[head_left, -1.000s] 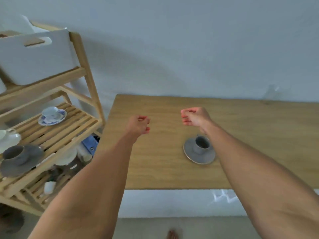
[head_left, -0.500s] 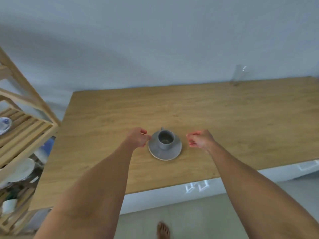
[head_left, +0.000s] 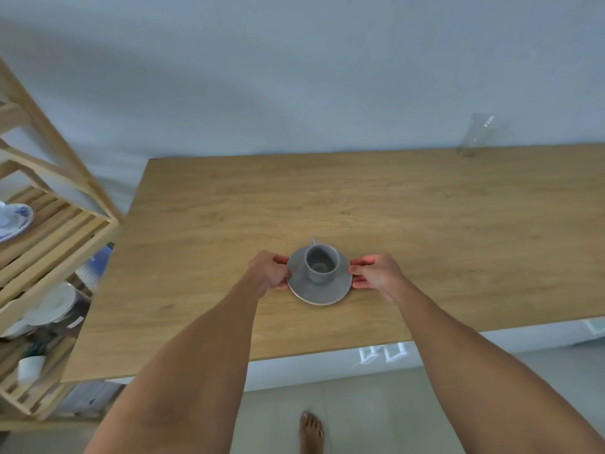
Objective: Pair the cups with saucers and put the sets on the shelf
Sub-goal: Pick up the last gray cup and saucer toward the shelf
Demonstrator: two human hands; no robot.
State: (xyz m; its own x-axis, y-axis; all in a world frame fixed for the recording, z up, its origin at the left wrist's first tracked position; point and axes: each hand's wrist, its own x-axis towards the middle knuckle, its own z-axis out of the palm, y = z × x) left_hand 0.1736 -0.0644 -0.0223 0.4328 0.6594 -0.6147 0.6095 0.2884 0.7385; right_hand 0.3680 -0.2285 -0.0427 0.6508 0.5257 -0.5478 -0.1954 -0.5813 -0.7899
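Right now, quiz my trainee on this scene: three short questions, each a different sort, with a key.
1. True or false: the cup stands on the saucer.
2. Which hands touch the saucer: A) left only, B) right only, C) both?
3. Fill in: the clear glass stands at the table's far ____ side.

Key: 1 true. 2 C, left and right hand each pinch an opposite rim. 3 right.

Both hands crowd the grey saucer [head_left: 319,290], left hand [head_left: 268,271] and right hand [head_left: 376,273] at opposite rims. The wooden table [head_left: 425,231] around them lies bare, only a clear glass [head_left: 476,136] far back right. The wooden shelf [head_left: 49,224] stands left, its slats half taken by a blue-patterned saucer [head_left: 14,221].
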